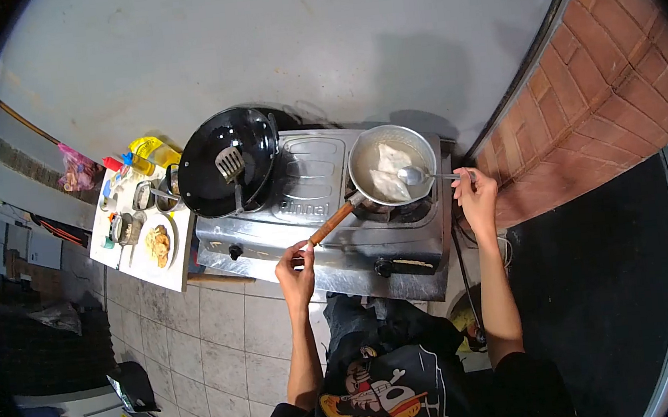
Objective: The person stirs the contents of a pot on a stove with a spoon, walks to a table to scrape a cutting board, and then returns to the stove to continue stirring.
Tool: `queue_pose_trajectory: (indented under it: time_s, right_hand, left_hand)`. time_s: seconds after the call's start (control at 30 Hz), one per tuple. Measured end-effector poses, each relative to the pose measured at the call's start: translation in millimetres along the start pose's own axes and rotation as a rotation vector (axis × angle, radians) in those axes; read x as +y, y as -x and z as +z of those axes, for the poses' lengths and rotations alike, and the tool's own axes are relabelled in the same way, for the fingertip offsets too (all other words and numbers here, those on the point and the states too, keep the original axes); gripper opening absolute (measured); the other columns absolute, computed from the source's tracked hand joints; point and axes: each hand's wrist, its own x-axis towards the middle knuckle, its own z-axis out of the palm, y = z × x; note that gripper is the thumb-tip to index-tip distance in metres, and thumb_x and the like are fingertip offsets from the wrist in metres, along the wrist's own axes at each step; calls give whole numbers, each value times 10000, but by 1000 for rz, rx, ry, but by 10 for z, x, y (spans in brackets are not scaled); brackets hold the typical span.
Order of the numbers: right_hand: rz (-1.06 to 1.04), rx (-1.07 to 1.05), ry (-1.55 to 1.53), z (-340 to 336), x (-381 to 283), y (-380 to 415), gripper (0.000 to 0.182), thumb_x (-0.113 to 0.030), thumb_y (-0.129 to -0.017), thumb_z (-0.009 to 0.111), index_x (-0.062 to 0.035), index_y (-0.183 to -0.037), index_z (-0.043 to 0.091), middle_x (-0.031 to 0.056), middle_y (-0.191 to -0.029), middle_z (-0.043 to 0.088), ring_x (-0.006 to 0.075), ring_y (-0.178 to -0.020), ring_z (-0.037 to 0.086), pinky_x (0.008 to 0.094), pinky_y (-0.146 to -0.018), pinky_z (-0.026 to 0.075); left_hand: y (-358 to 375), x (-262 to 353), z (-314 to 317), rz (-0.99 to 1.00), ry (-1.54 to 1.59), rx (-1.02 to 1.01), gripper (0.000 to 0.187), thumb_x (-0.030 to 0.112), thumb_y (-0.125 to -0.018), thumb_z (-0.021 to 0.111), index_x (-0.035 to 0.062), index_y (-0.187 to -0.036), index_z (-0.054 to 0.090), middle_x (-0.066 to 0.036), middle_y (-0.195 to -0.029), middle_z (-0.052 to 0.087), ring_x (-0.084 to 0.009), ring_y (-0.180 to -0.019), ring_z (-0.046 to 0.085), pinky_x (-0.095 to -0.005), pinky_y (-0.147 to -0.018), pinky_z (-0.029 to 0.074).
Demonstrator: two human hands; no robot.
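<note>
A saucepan [357,143] of cloudy liquid sits on the right burner of the gas stove [310,170]. Two pale, whitish pieces of food [390,185] lie in the liquid; their kind is not clear. My left hand [296,270] pinches the end of the pan's wooden handle [331,225]. In my right hand [477,195] is the handle of a metal spoon [413,175], its bowl over the pan and against the food. On the left burner rests a black wok [204,153] with a slotted spatula [230,166] in it.
Left of the stove, a white table [170,278] bears a plate of food [158,241], several jars and bowls, and sauce bottles [137,163]. A grey wall [318,41] rises behind the stove. A brick wall [580,96] stands close on the right.
</note>
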Motion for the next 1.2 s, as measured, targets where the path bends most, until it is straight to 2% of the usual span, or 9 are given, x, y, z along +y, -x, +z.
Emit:
queue_pose_trajectory:
  time_s: [0.07,0.37,0.47,0.57,1.2]
  right_hand:
    - [85,26,-114,5,19,0,177,-84,-910,490,43,-876,608,63,-660,595,72,-491,502,217,-435,383]
    - [180,97,-334,-63,135,-31,166,-72,-911,490,48,-865,596,94,-647,581,83,-469,480,219,-415,372]
    - [200,71,-311,-98,65,-18,193,-44,-919,442,66,-894,598,83,-695,585,80,-509,488,211,-437,382]
    - [169,66,-373,-107,46,-5,179,-76,-921,475,48,-883,599,99,-687,586,87,-506,489,219,-442,382]
    - [159,-123,-328,129,-104,208,193,-86,-932,476,56,-903,603,72,-683,592,63,-510,493,204,-438,380]
  left_hand:
    - [-5,-24,6,3,6,2,232,184,-832,654,-24,-934,659,-44,-639,573,-106,-590,545,-256,-555,442]
    - [-18,22,-4,-7,-32,-5,232,189,-833,653,-24,-927,661,-43,-635,581,-105,-579,550,-259,-559,449]
    - [-21,37,-2,17,-40,3,234,192,-835,653,-23,-928,662,-40,-630,578,-100,-581,547,-255,-560,450]
    - [-22,21,-5,35,-50,6,236,196,-836,653,-21,-928,663,-38,-631,574,-98,-584,544,-256,-563,453]
    - [12,-26,-11,-6,-5,-5,250,201,-835,657,-24,-945,657,-31,-641,569,-92,-588,536,-243,-578,451]
